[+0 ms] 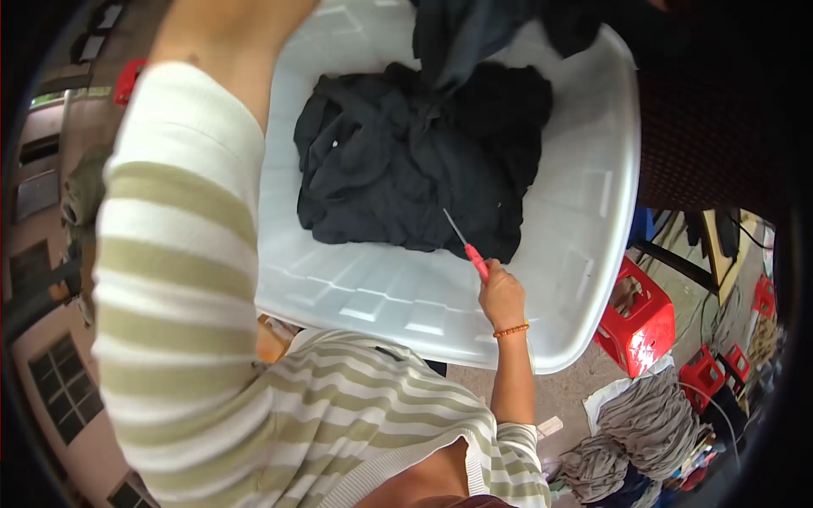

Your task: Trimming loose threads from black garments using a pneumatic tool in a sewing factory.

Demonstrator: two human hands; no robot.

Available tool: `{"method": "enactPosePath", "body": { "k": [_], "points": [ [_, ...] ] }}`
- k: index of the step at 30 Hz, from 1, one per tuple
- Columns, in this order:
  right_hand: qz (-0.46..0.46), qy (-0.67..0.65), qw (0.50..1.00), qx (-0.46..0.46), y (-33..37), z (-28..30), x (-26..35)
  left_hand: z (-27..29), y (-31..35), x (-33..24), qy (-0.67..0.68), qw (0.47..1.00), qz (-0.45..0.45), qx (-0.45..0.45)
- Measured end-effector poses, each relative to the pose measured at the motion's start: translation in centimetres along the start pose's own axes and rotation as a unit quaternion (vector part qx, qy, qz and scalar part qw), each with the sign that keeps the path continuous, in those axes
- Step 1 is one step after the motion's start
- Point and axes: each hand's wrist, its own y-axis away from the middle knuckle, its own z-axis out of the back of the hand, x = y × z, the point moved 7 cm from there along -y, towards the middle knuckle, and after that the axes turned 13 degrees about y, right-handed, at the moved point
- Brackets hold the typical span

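My right hand (503, 298), with an orange bead bracelet on its wrist, is closed around the red handle of a pair of scissors (476, 258). Their thin metal blades point up and left over a heap of black cloth (381, 161). That heap lies inside a large white plastic tub (584, 212). More dark cloth (466, 38) hangs over the tub's far side and reaches down to the heap. My left arm, in a striped sleeve, stretches up along the tub's left side; its hand is beyond the top edge of the picture.
Right of the tub stands a red plastic stool (635, 317), with more red stools (701, 377) farther off. Bundles of grey cloth (652, 423) lie on the floor at the lower right. A table leg (716, 254) stands at the right. A barred window (63, 385) is at the left.
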Motion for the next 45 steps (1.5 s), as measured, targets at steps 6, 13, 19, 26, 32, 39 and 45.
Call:
{"method": "enactPosePath", "body": {
  "k": [6, 13, 19, 26, 32, 39, 45],
  "points": [
    [-0.003, 0.019, 0.998, 0.065, -0.5, -0.2, 0.8, 3.3, 25.8, 22.6, -0.119, 0.943, 0.273, 0.149],
    [0.01, 0.066, 0.99, 0.124, -4.5, -2.7, 3.0, 11.3, 57.7, 31.3, -0.443, 0.709, 0.502, 0.223],
    [0.051, 0.09, 0.986, 0.134, -7.5, -3.8, 6.1, 16.0, 59.3, 33.3, 0.002, 0.837, 0.545, 0.038],
    [0.032, 0.118, 0.982, 0.144, -9.7, -3.9, 7.0, 23.6, 53.0, 20.9, 0.476, 0.651, 0.499, -0.316],
    [0.072, 0.136, 0.978, 0.143, -10.1, -5.0, 9.2, 28.5, 72.1, 25.1, -0.257, 0.717, 0.646, -0.048],
    [0.054, 0.138, 0.978, 0.15, -8.6, -6.1, 8.8, 14.1, 52.8, 26.9, -0.399, 0.866, 0.275, 0.127],
    [0.042, 0.134, 0.98, 0.14, -8.3, -4.5, 9.4, 15.3, 52.9, 38.7, -0.19, 0.826, 0.506, 0.161]
  ]
}}
